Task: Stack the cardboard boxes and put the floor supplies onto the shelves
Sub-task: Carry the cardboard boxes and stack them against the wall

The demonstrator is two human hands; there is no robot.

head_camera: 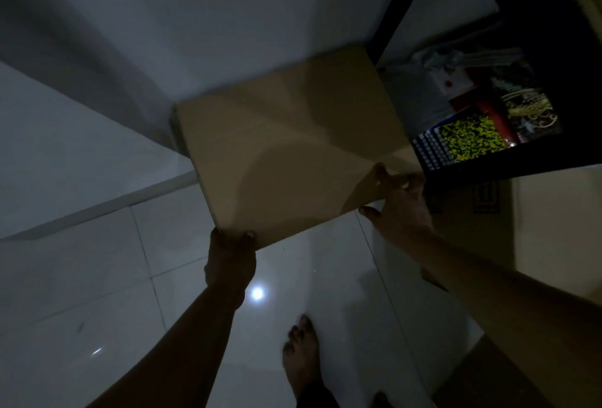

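Note:
A plain brown cardboard box [293, 143] fills the middle of the dim view, close to the white wall and beside the dark shelf frame [508, 166]. My left hand [229, 261] grips its near left corner, fingers curled over the edge. At the near right corner, my right hand [400, 202] holds the edge with the thumb on top. Whether the box rests on something or hangs in the air is hidden. Inside the shelf lie coloured packets, one yellow and black [469, 138], and a white package [446, 85].
White floor tiles [97, 293] spread below, with a bright lamp reflection [257, 293]. My bare foot [301, 352] stands on them. More cardboard [553, 222] stands under the shelf at the right. The white wall [195, 16] closes off the far side.

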